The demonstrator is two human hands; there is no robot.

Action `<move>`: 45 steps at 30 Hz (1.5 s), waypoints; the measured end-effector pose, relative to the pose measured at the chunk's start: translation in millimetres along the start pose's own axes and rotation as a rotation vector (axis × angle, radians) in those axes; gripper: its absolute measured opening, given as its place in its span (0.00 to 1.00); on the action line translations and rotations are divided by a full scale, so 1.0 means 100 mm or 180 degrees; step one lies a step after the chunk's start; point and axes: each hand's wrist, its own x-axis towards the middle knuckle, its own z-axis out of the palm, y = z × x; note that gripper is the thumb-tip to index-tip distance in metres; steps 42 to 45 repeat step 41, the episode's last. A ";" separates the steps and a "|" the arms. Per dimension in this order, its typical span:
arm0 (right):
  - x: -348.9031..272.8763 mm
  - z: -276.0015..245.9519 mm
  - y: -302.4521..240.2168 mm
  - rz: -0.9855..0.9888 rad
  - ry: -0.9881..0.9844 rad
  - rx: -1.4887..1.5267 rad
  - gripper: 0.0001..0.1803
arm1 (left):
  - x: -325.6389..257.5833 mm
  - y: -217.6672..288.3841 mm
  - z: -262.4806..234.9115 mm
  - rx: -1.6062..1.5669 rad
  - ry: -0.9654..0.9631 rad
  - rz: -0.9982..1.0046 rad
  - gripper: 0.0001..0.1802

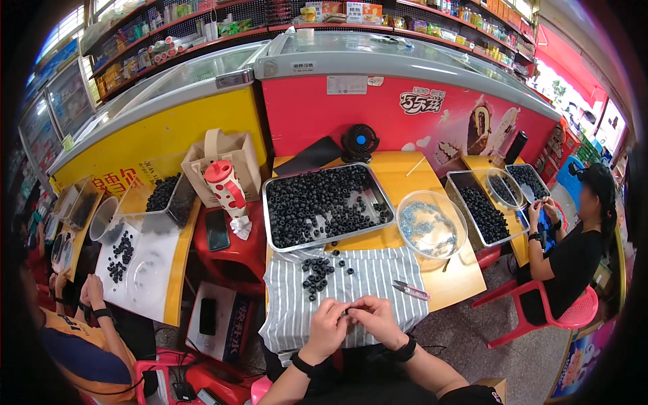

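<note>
My left hand (pixel 327 324) and right hand (pixel 373 318) meet at 6 o'clock, fingers pinched on one small black bead (pixel 346 312), round, dark, over the striped cloth (pixel 368 277).

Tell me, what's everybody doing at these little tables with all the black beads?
The person wearing the camera holds both hands together, left hand and right hand, pinching something small over a striped cloth strewn with loose black beads. Small scissors lie beside them, with a metal tray of beads and a clear bowl behind. A seated person at the right and another at the left work at similar tables.
</note>
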 end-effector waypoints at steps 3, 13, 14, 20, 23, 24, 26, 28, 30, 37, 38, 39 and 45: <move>0.00 -0.04 0.02 0.0113 -0.0086 0.0066 0.06 | 0.00 -0.01 -0.01 -0.0047 -0.0024 -0.0047 0.14; 0.00 -0.09 0.01 0.0393 -0.0111 0.0281 0.07 | -0.03 0.04 -0.06 0.0098 -0.0070 -0.0160 0.09; -0.01 -0.09 0.01 0.0388 -0.0105 0.0274 0.07 | -0.02 0.05 -0.07 0.0054 -0.0076 -0.0189 0.10; -0.02 -0.11 -0.04 0.0396 -0.0384 0.0557 0.08 | 0.04 0.17 -0.14 -0.0329 -0.0150 -0.0341 0.12; 0.00 -0.14 0.02 0.0310 -0.0481 0.0699 0.07 | 0.07 0.18 -0.16 -0.0508 -0.0110 -0.0417 0.12; 0.00 -0.14 0.02 0.0299 -0.0487 0.0673 0.07 | 0.06 0.17 -0.16 -0.0495 -0.0125 -0.0436 0.12; -0.01 -0.13 0.00 0.0293 -0.0490 0.0621 0.05 | 0.03 0.13 -0.15 -0.0559 -0.0160 -0.0493 0.11; -0.01 -0.13 0.01 0.0237 -0.0460 0.0575 0.04 | 0.02 0.09 -0.14 -0.0706 -0.0191 -0.0544 0.11; -0.01 -0.12 0.00 0.0133 -0.0419 0.0519 0.04 | 0.02 0.07 -0.14 -0.0916 -0.0253 -0.0590 0.09; 0.02 -0.14 0.03 -0.0463 -0.0664 -0.0557 0.04 | -0.08 -0.03 -0.10 -0.2378 -0.0320 -0.1331 0.07; 0.03 -0.15 0.02 -0.0623 -0.0775 -0.0842 0.04 | -0.09 -0.04 -0.10 -0.2405 -0.0341 -0.1363 0.07; 0.03 -0.16 0.01 -0.0611 -0.0822 -0.0987 0.04 | -0.11 -0.05 -0.10 -0.2431 -0.0360 -0.1395 0.07; 0.04 -0.19 -0.07 -0.0594 -0.0940 -0.1292 0.04 | -0.12 -0.04 -0.10 -0.2479 -0.0376 -0.1476 0.08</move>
